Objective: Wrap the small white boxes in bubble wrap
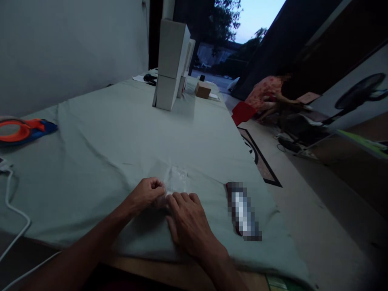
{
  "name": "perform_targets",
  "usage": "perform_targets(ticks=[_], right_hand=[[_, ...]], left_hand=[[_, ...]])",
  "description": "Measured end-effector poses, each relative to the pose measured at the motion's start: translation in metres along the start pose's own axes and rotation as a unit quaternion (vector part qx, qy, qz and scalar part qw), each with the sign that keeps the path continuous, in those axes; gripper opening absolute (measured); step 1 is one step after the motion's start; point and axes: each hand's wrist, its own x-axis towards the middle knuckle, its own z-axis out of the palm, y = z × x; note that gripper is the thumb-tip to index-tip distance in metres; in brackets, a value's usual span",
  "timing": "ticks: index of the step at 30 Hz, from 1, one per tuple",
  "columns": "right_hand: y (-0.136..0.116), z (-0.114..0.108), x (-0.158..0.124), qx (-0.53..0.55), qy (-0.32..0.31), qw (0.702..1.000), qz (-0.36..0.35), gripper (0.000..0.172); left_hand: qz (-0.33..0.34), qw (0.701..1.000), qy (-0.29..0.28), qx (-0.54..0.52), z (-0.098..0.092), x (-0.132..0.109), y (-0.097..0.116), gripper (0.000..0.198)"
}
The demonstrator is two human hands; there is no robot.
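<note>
A clear plastic bag (177,178) lies on the pale green cloth of the table, close to the front edge. With its fingers pinched, my left hand (148,192) grips the bag's near left side. My right hand (190,220) is to the right of it, fingers curled down over the bag's near edge and the thumb tucked toward the left. Both hands almost meet, and the part of the bag between and under them is hidden. To the right of my right hand lies a phone-shaped object (244,212) whose surface is blurred out.
Tall white boxes (171,64) stand toward the far end, with a small brown box (203,89) behind. Orange-handled tool and blue item (27,130) lie at left, near a white cable (18,206). Across the floor, a person (266,95) sits near a fan (360,91).
</note>
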Motion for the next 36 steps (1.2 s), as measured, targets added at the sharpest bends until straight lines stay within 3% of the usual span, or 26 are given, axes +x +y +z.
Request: perform_targets(ticks=[3, 5, 7, 10, 12, 14, 18, 21, 28, 36], right_hand=[[0.000, -0.001, -0.006, 0.019, -0.003, 1.000, -0.001, 0.019], [0.002, 0.001, -0.009, 0.037, 0.007, 0.999, 0.001, 0.023], [0.005, 0.005, -0.013, 0.069, 0.031, 0.997, -0.001, 0.029], [0.016, 0.012, -0.025, 0.125, 0.130, 0.983, 0.034, 0.028], [0.025, 0.019, -0.035, 0.146, 0.207, 0.962, 0.101, 0.023], [0.033, 0.025, -0.045, 0.165, 0.234, 0.941, 0.180, 0.025], [0.040, 0.038, -0.051, 0.258, 0.177, 0.903, 0.295, 0.049], [0.039, 0.044, -0.042, 0.308, 0.130, 0.881, 0.334, 0.058], [0.035, 0.047, -0.021, 0.328, 0.136, 0.876, 0.327, 0.055], [0.033, 0.050, -0.011, 0.357, 0.157, 0.856, 0.339, 0.051]], left_hand=[[-0.014, 0.996, -0.058, -0.074, -0.003, -0.010, 0.009, 0.025], [0.027, 0.997, -0.074, -0.019, -0.004, -0.015, 0.012, 0.028], [0.113, 0.988, -0.068, 0.079, -0.002, -0.019, 0.010, 0.030], [0.255, 0.938, -0.038, 0.232, 0.006, -0.019, -0.001, 0.027], [0.303, 0.905, -0.021, 0.299, 0.011, -0.017, -0.007, 0.024], [0.327, 0.885, -0.011, 0.332, 0.013, -0.016, -0.010, 0.022], [0.346, 0.878, -0.016, 0.331, 0.012, -0.016, -0.010, 0.023], [0.347, 0.878, -0.019, 0.328, 0.012, -0.019, -0.008, 0.024], [0.338, 0.874, -0.023, 0.348, 0.016, -0.023, -0.006, 0.025], [0.347, 0.850, -0.040, 0.394, 0.015, -0.020, -0.007, 0.034]])
